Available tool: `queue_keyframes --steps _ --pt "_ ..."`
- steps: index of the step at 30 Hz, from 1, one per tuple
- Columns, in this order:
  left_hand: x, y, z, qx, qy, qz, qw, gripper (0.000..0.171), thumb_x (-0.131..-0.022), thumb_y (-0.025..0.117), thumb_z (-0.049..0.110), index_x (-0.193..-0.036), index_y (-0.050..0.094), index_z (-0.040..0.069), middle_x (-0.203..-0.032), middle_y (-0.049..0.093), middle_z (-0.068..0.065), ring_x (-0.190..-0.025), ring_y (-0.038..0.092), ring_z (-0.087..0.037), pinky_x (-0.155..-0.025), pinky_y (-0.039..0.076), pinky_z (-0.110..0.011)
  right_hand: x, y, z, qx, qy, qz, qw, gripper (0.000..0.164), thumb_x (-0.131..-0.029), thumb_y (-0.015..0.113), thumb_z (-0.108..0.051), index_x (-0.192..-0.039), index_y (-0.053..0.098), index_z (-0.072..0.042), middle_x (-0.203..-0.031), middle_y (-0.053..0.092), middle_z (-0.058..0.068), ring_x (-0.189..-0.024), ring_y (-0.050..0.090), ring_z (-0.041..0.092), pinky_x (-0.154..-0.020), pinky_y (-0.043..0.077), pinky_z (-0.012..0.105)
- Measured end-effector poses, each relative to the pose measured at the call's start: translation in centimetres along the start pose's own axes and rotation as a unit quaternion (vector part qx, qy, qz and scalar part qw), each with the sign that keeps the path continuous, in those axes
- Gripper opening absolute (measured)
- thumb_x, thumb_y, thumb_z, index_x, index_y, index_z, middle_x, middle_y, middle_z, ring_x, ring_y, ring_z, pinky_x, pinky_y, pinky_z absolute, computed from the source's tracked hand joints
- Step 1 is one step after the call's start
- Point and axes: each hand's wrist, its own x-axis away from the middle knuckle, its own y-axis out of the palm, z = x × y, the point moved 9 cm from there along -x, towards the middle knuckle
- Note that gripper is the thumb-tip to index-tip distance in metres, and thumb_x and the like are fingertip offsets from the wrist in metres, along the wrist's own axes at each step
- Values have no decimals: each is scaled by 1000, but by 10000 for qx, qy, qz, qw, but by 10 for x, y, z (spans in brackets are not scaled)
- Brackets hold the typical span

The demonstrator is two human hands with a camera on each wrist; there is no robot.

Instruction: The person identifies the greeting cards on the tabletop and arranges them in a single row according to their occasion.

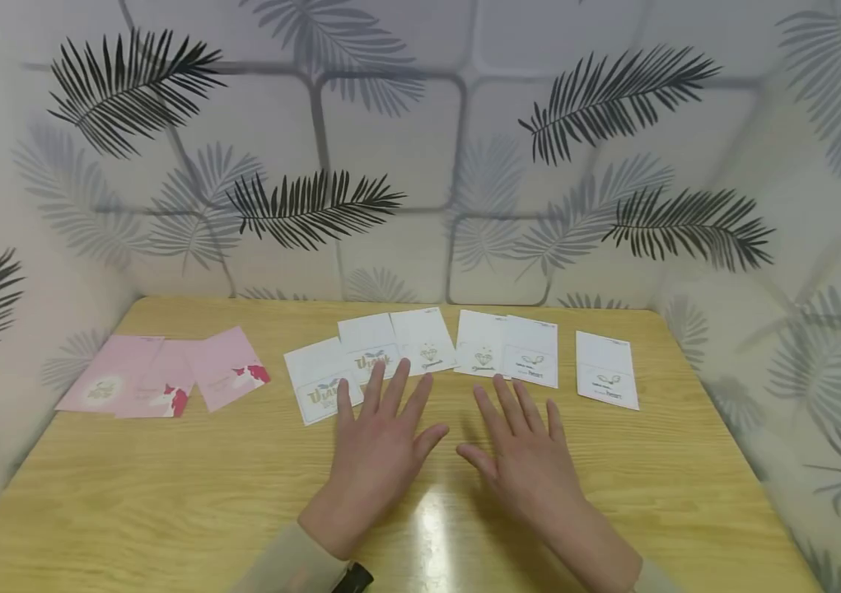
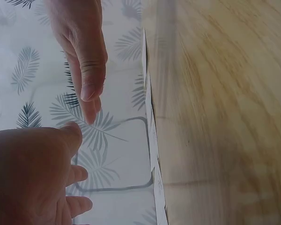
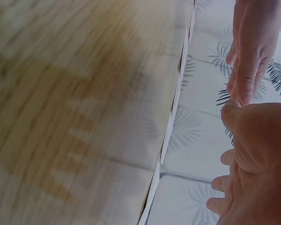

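Note:
My left hand (image 1: 379,441) and right hand (image 1: 531,461) are held side by side, palms down, fingers spread and straight, with nothing in them. Both wrist views show the hands raised above the wooden table (image 1: 242,502). Beyond the left fingertips are two white cards with gold "thank" lettering, one lower left (image 1: 312,371) and one higher (image 1: 364,333), and a white card with a diamond print (image 1: 420,329). A second diamond card (image 1: 475,333) and a card with a wing print and "heart" lettering (image 1: 534,342) overlap ahead of the right fingers.
At the far left lie three pink cards: one with a pale round print (image 1: 109,366) and two with red-and-white corner figures, one in the middle (image 1: 161,371) and one tilted (image 1: 223,362). Another wing-print card (image 1: 605,354) lies apart at right. A leaf-patterned wall (image 1: 405,148) encloses the table.

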Motion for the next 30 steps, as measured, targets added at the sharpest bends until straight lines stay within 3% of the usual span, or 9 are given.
queue_keyframes --steps 21,30 --pt "-12 11 22 150 89 -215 9996 72 -113 42 67 -173 40 28 -181 27 -7 -167 20 -40 -127 12 -76 8 -8 26 42 219 39 9997 79 -111 58 -57 -174 36 -14 -181 24 13 -165 24 43 -125 21 76" --pt "-15 14 36 114 228 -134 9996 72 -113 41 68 -172 43 27 -180 30 -7 -166 24 -40 -124 18 -78 14 -11 42 155 334 59 9993 79 -111 60 -55 -174 36 -13 -180 28 17 -164 26 45 -124 22 77"
